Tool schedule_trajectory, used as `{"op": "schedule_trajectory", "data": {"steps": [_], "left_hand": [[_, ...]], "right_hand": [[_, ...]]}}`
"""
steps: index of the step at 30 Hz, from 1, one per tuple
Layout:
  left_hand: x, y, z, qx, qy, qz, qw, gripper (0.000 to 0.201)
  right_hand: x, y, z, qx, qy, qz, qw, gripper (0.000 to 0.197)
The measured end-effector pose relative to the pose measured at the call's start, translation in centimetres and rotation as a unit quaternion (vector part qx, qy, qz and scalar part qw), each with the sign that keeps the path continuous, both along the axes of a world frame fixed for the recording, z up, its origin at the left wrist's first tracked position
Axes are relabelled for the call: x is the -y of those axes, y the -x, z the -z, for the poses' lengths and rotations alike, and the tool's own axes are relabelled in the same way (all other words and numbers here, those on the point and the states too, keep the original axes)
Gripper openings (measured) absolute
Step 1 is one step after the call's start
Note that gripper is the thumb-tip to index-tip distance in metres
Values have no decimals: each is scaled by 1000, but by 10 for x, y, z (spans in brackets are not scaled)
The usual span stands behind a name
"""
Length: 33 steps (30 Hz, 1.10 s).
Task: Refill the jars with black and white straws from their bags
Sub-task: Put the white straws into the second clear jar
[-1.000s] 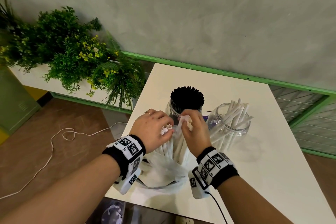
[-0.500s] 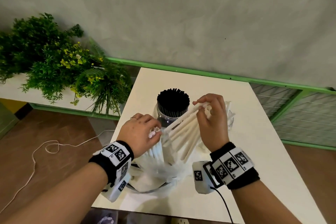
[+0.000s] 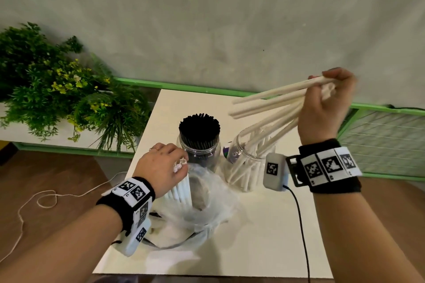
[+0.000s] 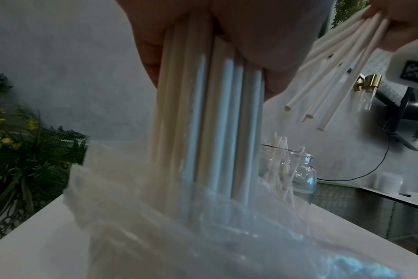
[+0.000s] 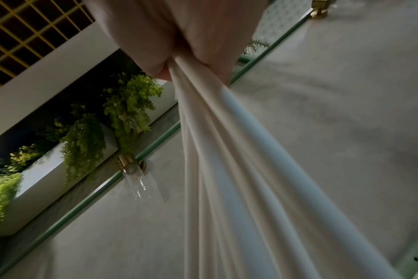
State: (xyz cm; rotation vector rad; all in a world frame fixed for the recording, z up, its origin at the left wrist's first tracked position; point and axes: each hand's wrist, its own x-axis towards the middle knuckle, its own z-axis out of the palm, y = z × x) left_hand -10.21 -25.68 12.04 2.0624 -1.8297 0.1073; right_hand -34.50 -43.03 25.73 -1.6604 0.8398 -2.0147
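Note:
My right hand (image 3: pixel 326 101) grips a fanned bunch of white straws (image 3: pixel 269 103) (image 5: pixel 227 151) in the air, above and to the right of the clear jar (image 3: pixel 250 163) that holds several white straws. My left hand (image 3: pixel 161 167) grips the tops of an upright bundle of white straws (image 3: pixel 181 188) (image 4: pixel 203 113) that stands in a crumpled clear plastic bag (image 3: pixel 207 209) (image 4: pixel 179 226) on the white table (image 3: pixel 264 236). A second jar (image 3: pixel 200 145), packed with black straws, stands just behind the left hand.
Green plants (image 3: pixel 57 89) in a white planter stand left of the table. A green rail (image 3: pixel 195 87) runs along the grey wall. A white cord (image 3: pixel 46 197) lies on the brown floor, and a black cable (image 3: pixel 301 225) runs from my right wrist device.
My right hand has pulled a bunch of white straws out of the bag and lifted it up and to the right. My left hand stays on the bundle in the bag.

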Motion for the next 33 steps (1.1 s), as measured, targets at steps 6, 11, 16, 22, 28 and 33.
{"op": "schedule_trajectory", "data": {"steps": [6,11,16,22,28,33], "left_hand": [[-4,4,-2,12,4,-5,1000,30],[1,6,-7,5,-2,-24,1000,28],[8,17,-10,-1,-12,-50,999,31],[12,23,-10,3,-7,-67,998,34],[11,23,-12,-3,-14,-75,997,37],[11,20,-11,-14,-23,-81,996,38]], "right_hand": [[14,5,7,52,42,12,998,37],[23,-6,35,-103,66,23,992,26],[33,-11,57,-198,12,-29,980,32],[43,-27,78,-221,1,-62,973,32],[49,-42,120,-300,-3,-97,949,30],[57,-36,140,-351,-34,-127,927,23]]}}
